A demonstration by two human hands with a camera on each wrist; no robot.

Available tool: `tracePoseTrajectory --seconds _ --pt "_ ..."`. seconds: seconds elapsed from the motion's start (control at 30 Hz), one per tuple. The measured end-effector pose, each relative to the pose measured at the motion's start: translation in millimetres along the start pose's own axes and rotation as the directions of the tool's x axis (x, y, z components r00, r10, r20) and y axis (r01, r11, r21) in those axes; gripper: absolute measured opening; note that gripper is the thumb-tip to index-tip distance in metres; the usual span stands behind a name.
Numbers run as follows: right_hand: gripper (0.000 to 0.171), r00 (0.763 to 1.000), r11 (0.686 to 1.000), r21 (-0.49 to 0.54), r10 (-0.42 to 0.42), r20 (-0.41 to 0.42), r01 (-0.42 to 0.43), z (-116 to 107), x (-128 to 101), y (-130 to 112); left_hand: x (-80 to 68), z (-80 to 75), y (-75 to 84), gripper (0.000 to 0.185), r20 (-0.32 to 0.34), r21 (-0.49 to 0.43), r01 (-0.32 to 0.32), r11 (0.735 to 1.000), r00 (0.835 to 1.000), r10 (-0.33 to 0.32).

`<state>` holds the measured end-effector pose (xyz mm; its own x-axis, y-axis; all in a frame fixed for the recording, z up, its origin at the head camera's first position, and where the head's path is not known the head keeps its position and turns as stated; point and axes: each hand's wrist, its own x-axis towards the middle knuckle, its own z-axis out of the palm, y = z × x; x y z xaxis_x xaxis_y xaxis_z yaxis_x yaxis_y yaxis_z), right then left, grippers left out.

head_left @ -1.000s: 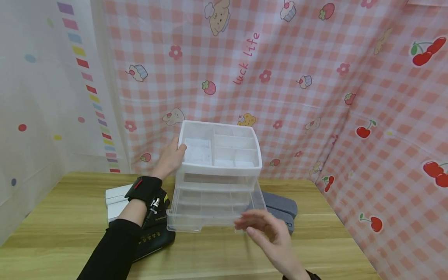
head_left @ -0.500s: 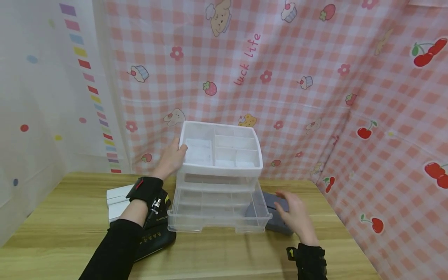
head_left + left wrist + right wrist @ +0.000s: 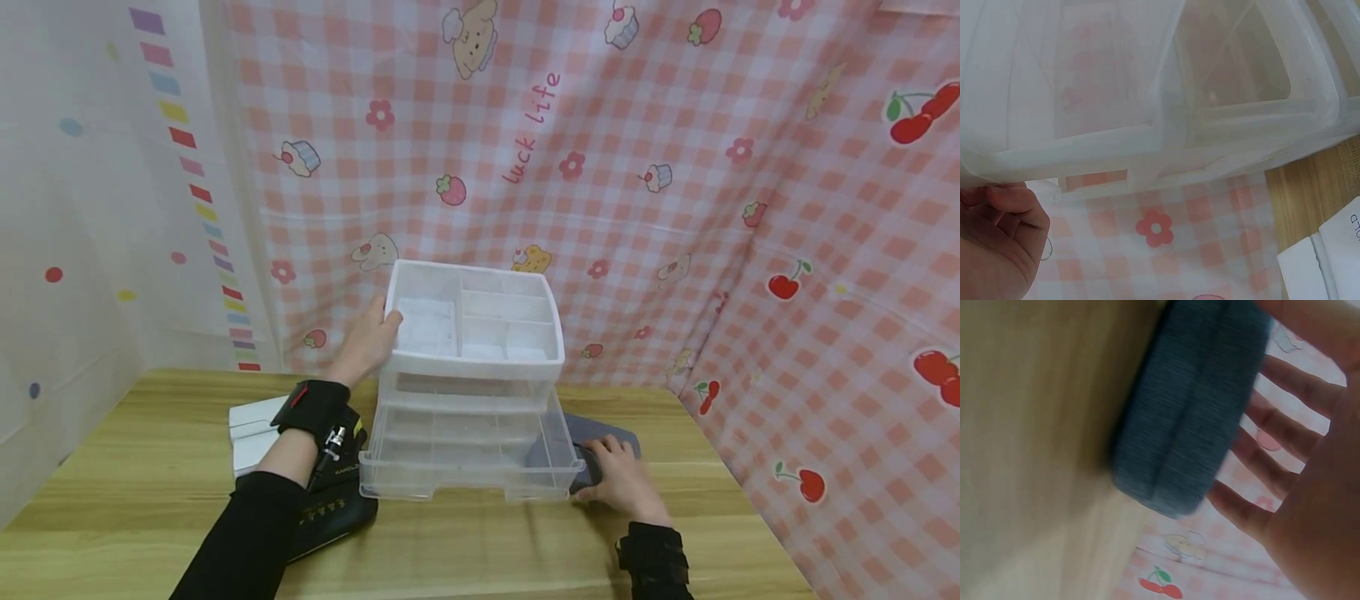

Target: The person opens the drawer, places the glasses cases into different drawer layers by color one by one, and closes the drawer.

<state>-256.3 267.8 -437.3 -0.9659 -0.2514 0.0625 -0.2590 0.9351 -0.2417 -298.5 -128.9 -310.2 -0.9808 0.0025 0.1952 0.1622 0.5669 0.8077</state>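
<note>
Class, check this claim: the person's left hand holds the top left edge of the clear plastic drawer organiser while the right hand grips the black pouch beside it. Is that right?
Not quite. The right hand grips a grey fabric case, as the right wrist view shows. The left hand does hold the clear plastic drawer organiser at its top left edge.

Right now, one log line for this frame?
left hand: holds organizer | right hand: grips grey case | drawer: open
</note>
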Motion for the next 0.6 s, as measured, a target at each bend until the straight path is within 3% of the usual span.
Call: tracePoseTrajectory --seconds 0.37,0.6 --pt "0.070 0.996 1.000 0.021 -0.013 -0.084 0.015 9.6 3.3 2.2 0.6 1.5 -0.4 0.039 -0.027 0.014 -0.014 1.000 1.000 0.014" --pt "0.064 0.988 0.997 0.042 -0.065 -0.138 0.072 -0.5 -2.2 6.5 0.1 1.1 -0.2 0.038 -0.030 0.013 -0.020 1.000 0.999 0.021"
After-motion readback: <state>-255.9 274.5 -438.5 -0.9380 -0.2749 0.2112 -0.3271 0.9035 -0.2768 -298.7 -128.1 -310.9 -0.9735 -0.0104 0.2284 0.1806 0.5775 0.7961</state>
